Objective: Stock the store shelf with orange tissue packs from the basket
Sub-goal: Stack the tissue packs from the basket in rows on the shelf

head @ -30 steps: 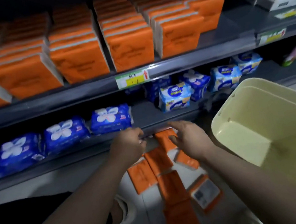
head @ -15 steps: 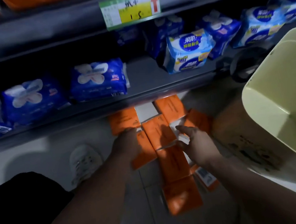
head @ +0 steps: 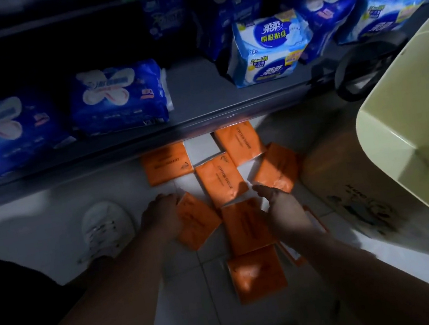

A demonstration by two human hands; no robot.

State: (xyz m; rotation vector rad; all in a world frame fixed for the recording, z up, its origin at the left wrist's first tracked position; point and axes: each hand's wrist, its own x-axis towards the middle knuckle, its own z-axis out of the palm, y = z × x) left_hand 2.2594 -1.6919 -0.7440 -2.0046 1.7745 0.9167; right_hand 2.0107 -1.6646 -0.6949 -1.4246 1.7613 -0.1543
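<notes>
Dim aisle. Orange tissue packs [head: 221, 179] are lying scattered on the tiled floor [head: 37, 230], partly under a shelf [head: 197, 95] carrying blue packets [head: 117, 96]. At right, a yellow basket [head: 412, 132] is sitting above a cardboard box [head: 350, 186]. Left hand [head: 164, 217] is touching one pack's edge, fingers' grip unclear. Right hand [head: 284, 209] is hovering, fingers straight, together.
</notes>
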